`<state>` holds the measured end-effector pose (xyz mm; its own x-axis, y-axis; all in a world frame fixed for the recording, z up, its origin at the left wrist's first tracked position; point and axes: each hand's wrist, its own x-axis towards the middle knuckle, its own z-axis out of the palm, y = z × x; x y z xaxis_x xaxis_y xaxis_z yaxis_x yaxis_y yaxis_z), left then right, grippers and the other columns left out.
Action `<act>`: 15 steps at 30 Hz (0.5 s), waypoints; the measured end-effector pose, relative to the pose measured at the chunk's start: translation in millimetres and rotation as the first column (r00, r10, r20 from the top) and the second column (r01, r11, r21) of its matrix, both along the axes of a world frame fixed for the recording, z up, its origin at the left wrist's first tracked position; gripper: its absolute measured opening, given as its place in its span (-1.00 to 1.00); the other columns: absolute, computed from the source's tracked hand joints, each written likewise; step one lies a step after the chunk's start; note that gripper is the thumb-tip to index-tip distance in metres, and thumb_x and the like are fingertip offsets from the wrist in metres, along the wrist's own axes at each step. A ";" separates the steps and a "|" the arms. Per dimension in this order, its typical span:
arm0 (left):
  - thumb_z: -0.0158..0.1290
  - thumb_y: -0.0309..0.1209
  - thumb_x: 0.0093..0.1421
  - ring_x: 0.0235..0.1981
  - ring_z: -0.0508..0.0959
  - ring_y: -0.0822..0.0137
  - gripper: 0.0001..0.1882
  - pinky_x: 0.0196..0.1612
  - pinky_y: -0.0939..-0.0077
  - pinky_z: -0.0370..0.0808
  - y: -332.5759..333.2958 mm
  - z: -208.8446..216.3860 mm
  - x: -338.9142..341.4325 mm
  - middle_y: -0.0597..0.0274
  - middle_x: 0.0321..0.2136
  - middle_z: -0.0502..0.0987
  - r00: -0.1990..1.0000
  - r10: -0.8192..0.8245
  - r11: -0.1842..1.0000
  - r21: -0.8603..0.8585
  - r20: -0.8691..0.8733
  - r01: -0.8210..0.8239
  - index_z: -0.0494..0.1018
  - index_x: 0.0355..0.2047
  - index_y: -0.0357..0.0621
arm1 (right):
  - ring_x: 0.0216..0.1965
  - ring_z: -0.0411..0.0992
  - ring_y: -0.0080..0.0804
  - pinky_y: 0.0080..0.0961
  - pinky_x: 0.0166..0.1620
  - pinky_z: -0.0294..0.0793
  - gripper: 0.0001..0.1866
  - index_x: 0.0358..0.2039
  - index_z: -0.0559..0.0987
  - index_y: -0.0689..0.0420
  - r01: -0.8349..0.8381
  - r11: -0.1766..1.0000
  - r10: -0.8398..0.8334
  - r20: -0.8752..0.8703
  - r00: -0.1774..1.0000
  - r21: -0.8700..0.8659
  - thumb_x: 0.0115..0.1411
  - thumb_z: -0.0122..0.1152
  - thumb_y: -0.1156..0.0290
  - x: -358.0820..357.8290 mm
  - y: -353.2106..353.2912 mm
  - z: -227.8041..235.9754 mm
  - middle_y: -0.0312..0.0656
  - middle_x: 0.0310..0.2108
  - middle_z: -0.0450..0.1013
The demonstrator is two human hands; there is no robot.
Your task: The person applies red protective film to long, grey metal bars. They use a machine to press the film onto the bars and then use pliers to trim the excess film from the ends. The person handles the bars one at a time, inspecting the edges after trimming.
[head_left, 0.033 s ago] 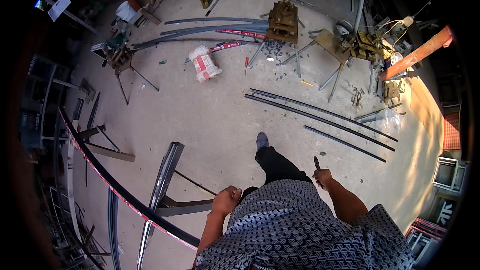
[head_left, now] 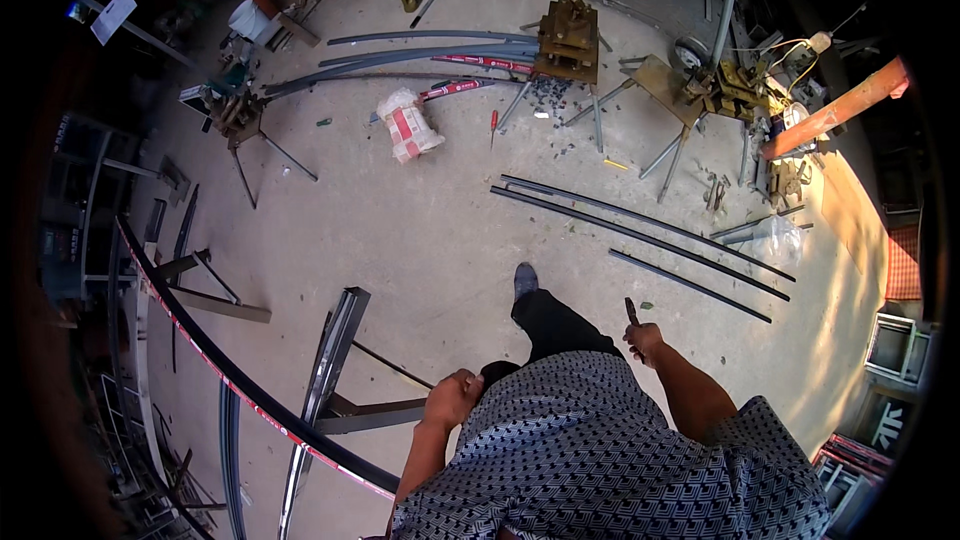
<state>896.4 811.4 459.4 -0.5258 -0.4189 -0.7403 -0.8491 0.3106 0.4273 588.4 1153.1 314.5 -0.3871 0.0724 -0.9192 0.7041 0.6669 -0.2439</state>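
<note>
A short dark tool [head_left: 631, 311] is gripped in the right hand [head_left: 645, 340], its tip sticking up above the closed fingers. The left hand [head_left: 452, 398] is curled into a loose fist with nothing seen inside it. Just left of that fist a grey metal frame [head_left: 330, 370] is propped on the concrete floor [head_left: 420, 230]. Long dark metal strips [head_left: 640, 230] lie well beyond the right hand.

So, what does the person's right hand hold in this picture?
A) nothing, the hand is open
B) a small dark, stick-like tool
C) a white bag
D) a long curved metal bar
B: the right hand is closed around a small dark tool that sticks up out of the fist, above the concrete floor.
</note>
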 end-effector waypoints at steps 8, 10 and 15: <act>0.05 0.01 0.43 -0.16 0.69 -0.14 -0.55 -0.08 0.10 0.59 -154.3 18.9 -104.4 -0.08 -0.26 0.70 0.962 0.212 0.966 -0.113 -0.172 -0.233 0.59 -0.13 -0.18 | -0.45 0.41 -0.48 -0.44 -0.39 0.46 -0.72 -0.31 0.64 0.16 -0.103 0.971 0.036 -0.290 0.956 -0.218 0.22 0.32 0.17 -189.2 -254.3 70.9 -0.30 -0.46 0.44; 0.05 0.00 0.43 -0.17 0.69 -0.15 -0.55 -0.09 0.10 0.59 -193.5 15.2 -127.6 -0.08 -0.26 0.70 0.962 0.214 0.968 -0.094 -0.171 -0.232 0.59 -0.14 -0.18 | -0.34 0.44 -0.50 -0.43 -0.31 0.51 -0.66 -0.25 0.66 0.16 -0.153 0.955 0.063 -0.333 0.941 -0.253 0.27 0.30 0.10 -213.3 -298.2 88.3 -0.29 -0.38 0.49; 0.03 0.02 0.43 -0.18 0.68 -0.14 -0.55 -0.10 0.10 0.58 -293.3 -15.0 -187.0 -0.08 -0.28 0.69 0.987 0.021 0.997 -0.064 -0.157 -0.031 0.59 -0.16 -0.15 | -0.35 0.47 -0.51 -0.48 -0.30 0.52 -0.64 -0.21 0.68 0.16 -0.172 0.963 0.084 -0.373 0.924 -0.208 0.29 0.29 0.09 -240.5 -352.9 79.3 -0.30 -0.36 0.52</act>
